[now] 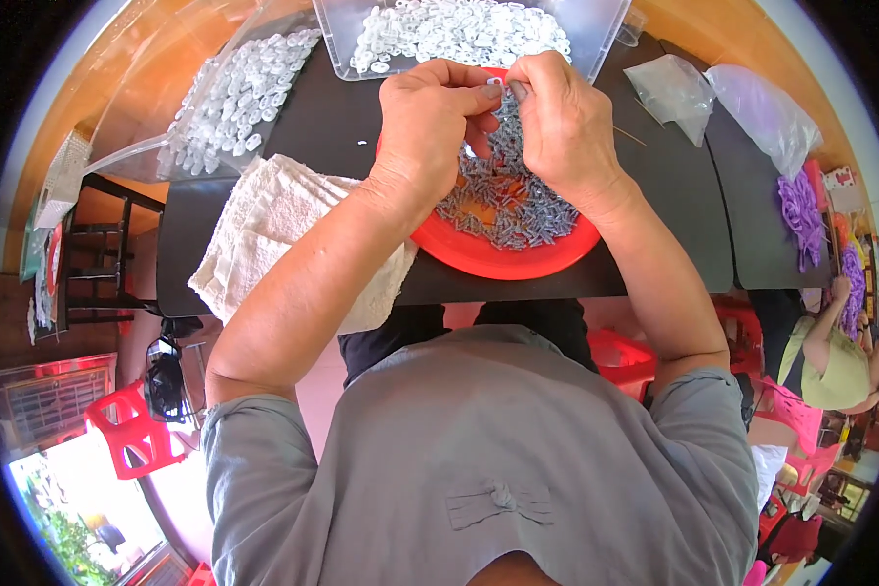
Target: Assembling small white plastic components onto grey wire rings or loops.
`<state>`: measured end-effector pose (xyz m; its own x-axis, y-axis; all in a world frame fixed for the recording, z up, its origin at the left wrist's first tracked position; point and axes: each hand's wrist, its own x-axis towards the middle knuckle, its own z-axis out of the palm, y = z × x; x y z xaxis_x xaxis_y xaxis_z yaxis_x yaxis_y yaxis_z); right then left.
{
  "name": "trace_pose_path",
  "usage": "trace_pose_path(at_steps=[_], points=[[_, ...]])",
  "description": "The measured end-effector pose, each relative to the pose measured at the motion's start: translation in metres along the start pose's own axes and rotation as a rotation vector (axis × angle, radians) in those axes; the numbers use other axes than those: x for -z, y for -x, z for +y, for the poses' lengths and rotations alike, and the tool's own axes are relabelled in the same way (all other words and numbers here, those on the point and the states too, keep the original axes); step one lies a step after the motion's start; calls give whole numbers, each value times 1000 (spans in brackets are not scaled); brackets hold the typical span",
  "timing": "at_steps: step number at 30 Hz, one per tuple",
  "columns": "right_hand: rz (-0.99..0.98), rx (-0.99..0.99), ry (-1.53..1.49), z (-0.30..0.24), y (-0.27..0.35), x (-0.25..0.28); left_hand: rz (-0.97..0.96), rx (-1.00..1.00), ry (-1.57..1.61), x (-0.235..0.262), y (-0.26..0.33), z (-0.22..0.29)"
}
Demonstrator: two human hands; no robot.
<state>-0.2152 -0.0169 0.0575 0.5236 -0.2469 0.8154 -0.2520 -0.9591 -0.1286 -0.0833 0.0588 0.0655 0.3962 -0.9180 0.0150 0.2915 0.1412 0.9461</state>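
Observation:
Above the red basin (518,266), my left hand (425,122) pinches a small white plastic piece (495,82) between thumb and forefinger. My right hand (568,137) is closed in a pinch right beside it; whatever its fingertips hold is hidden. Another pale bit shows under the curled fingers of my left hand. Many small grey-blue plastic pieces (537,217) lie heaped in the basin below both hands. Just beyond, a clear plastic bin (337,44) holds a pile of white oval pieces (459,34).
A folded cream towel (283,220) lies under my left forearm. More white pieces (239,98) fill a clear bag at the far left. Clear plastic bags (674,93) and a purple bundle (801,220) lie to the right. Another person (835,361) sits at the right; a red stool (132,430) stands left.

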Motion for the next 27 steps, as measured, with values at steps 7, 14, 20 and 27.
trace_pose_path(at_steps=[7, 14, 20, 27], points=[[21, 8, -9, -3, 2, -6, 33, -23, -33, -2, 1, -2], [19, 13, -60, -1, 1, -13, 77, -57, -114, -2, 1, 0], [-16, -89, -195, 8, 0, -5, 59, -16, 24, 0, -2, -1], [-61, -94, -132, 12, -2, 1, 54, 8, 27, 1, -5, -2]])
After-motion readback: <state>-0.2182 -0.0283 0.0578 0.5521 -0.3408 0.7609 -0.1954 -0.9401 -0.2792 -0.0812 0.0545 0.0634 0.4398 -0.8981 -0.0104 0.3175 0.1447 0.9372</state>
